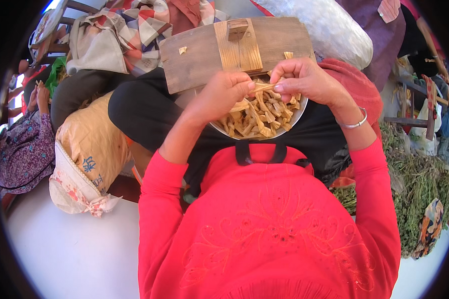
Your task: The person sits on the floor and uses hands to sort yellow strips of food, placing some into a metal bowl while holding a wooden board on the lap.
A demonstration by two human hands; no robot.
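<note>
My left hand [221, 92] and my right hand [306, 80] meet above a bowl, pinching a pale tan husk-like strip [263, 87] between them. Each hand has one end in its fingertips. Below, the metal-rimmed bowl [300, 115] sits at my lap, filled with many similar folded and knotted tan pieces [271, 114]. Part of the bowl's far side is hidden by my hands and a board. That wooden board [191, 69] lies just beyond the bowl, with a lighter crosspiece [241, 50] and a raised wooden block [237, 30]. Small tan scraps [183, 50] rest on it.
A stuffed tan sack [93, 130] leans at my left, and a white sack [321, 31] lies at far right. Checked cloth [146, 33] is at far left. Dried green plants [415, 190] are heaped at right near a wooden stool [415, 121]. Another person's hands [39, 97] show at left.
</note>
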